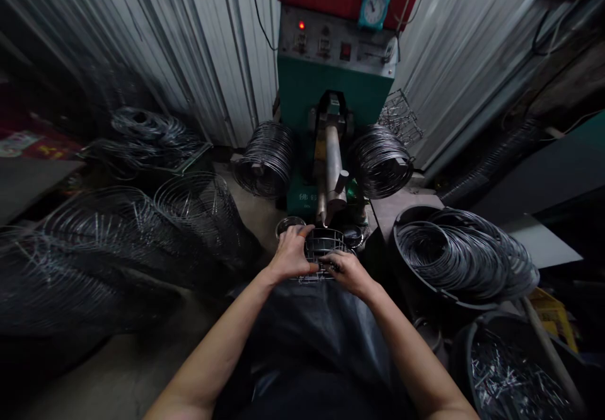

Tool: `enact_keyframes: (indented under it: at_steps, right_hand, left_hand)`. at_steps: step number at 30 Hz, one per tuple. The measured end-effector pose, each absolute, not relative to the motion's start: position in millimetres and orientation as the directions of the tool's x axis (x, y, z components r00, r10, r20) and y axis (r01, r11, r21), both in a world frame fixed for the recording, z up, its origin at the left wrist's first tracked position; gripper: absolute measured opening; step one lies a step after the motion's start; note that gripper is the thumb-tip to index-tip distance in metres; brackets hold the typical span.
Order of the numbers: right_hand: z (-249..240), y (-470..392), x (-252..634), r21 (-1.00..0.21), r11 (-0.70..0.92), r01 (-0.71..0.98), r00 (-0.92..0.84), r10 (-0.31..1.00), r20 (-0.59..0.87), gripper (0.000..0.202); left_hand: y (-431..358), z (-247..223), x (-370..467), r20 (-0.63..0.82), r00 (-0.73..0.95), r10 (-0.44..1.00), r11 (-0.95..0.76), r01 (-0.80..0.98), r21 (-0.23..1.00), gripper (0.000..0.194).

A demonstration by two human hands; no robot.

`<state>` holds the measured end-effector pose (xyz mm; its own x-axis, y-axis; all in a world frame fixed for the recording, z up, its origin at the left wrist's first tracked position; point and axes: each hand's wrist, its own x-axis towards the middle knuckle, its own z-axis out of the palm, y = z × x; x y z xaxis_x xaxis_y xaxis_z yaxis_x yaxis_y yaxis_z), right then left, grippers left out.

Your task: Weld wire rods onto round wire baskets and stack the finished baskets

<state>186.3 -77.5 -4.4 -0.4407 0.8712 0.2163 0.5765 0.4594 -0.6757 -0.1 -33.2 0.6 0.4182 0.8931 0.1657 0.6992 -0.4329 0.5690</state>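
Wire frame [325, 243] sits at the picture's centre, just below the metal arm [333, 155] of a green machine [302, 86]. The left hand [289, 257] grips its left side, thumb and fingers spread; the right hand [348, 272] curls at its right, its exact hold impossible to tell.

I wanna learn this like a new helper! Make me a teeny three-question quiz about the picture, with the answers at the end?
1. Pick one: what colour is the clock? a) yellow b) blue c) black
2. True or false: the left hand and the right hand both touch the wire frame.
3. Fill in: the glowing light on the machine is ____.

Key: 1. b; 2. true; 3. red
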Motion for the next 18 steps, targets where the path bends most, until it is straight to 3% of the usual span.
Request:
enact_keyframes:
  at_steps: [18]
  right_hand:
    - [-2.9, -53.0, 184.3, -0.581, 0.416, 0.7, -0.331, 0.909, 0.253, 0.02]
  left_hand:
    - [2.9, 3.1, 10.3, 0.124, 0.397, 0.909, -0.386, 0.694, 0.607, 0.082]
